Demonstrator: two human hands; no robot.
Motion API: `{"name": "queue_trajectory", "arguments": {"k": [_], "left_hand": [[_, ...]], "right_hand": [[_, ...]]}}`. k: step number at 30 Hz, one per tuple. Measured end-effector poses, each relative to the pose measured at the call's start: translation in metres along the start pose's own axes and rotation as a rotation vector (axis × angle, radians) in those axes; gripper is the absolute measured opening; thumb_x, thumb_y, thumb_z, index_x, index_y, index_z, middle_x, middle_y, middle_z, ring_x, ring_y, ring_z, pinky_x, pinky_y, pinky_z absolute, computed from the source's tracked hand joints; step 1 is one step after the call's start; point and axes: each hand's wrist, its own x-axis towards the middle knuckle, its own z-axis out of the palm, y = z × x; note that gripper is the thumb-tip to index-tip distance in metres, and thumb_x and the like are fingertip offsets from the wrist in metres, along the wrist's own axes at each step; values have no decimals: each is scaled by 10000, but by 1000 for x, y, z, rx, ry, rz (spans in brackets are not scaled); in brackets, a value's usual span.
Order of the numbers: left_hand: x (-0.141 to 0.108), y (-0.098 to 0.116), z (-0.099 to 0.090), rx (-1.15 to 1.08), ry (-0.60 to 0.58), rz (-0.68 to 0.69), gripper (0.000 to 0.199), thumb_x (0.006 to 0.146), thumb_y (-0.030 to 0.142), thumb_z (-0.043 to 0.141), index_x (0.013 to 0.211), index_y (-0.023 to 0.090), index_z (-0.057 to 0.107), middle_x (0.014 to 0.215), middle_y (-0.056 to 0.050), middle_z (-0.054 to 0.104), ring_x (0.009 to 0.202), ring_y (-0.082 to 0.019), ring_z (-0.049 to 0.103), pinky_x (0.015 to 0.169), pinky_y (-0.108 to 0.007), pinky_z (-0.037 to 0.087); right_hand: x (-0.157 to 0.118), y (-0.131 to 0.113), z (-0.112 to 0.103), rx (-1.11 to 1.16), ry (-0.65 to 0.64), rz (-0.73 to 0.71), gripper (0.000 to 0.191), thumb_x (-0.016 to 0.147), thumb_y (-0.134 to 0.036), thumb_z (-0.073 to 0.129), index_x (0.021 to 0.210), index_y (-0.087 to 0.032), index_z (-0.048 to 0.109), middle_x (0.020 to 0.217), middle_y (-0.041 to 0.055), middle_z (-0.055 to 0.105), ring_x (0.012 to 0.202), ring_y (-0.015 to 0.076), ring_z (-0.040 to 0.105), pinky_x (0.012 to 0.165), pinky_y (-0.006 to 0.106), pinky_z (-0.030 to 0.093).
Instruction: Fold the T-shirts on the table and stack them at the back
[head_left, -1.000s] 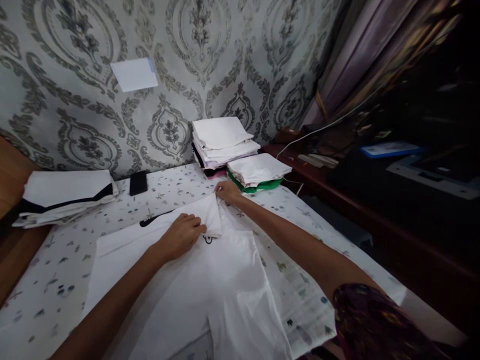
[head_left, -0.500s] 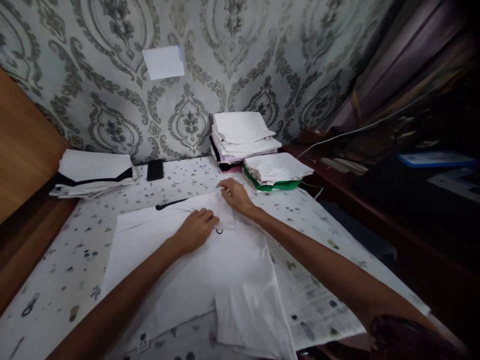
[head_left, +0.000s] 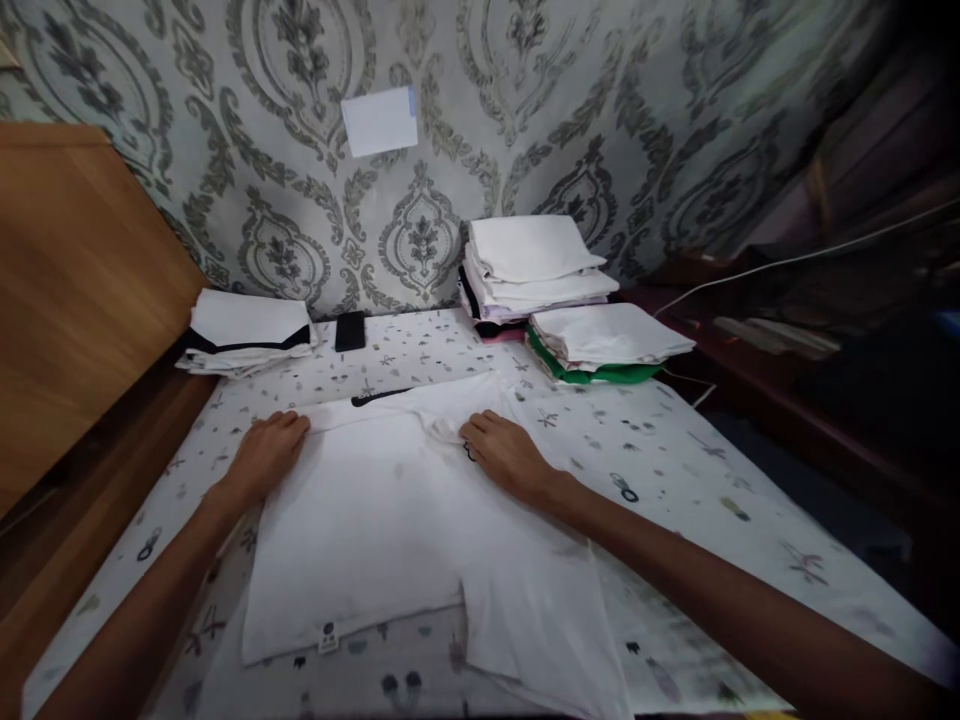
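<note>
A white T-shirt (head_left: 360, 520) lies partly folded on the patterned cloth. Its sleeve spreads toward the lower right and a small label (head_left: 328, 638) sticks out at its near edge. At the shirt's far left corner, my left hand (head_left: 264, 452) has its fingers curled closed over the edge. Farther right, my right hand (head_left: 506, 455) grips a bunched bit of the same shirt, and a small black print peeks out beneath its fingers. A black strip (head_left: 379, 396) shows along the far edge, between the two hands.
Folded clothes (head_left: 251, 325) lie at back left beside a black phone (head_left: 350, 331). Taller piles of folded clothes (head_left: 532, 250) and one with a green layer (head_left: 611, 340) stand at back right. A wooden panel (head_left: 82, 290) borders the left; a white cable (head_left: 787, 258) crosses at right.
My left hand has moved left from the shirt's middle to its far left corner. My right hand has come nearer, and the fabric there is bunched. The view has shifted left.
</note>
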Motion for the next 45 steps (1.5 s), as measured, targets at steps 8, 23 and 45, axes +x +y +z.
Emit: {"name": "queue_trajectory", "arguments": {"k": [8, 23, 45], "left_hand": [[-7, -13, -10, -127, 85, -60, 275, 913, 191, 384, 996, 218, 645, 1026, -86, 685, 992, -261, 612, 827, -377, 492], [-18, -14, -8, -45, 76, 39, 277, 904, 155, 387, 940, 201, 657, 959, -118, 686, 972, -293, 618, 840, -422, 474], [30, 24, 42, -366, -129, -209, 709, 995, 552, 264, 1549, 110, 282, 1650, -168, 204, 1543, -276, 140, 1234, -509, 136]], "right_hand": [[2, 11, -11, 62, 93, 36, 210, 943, -95, 484, 999, -166, 674, 1006, 95, 692, 959, 218, 619, 733, 289, 444], [-5, 19, -8, 68, 77, -83, 243, 904, -87, 480, 962, -171, 701, 982, 98, 697, 913, 217, 619, 729, 291, 432], [80, 62, 60, 61, 143, 207, 661, 1005, -522, 317, 1465, -62, 433, 1540, 239, 419, 1453, 345, 354, 1168, 511, 308]]}}
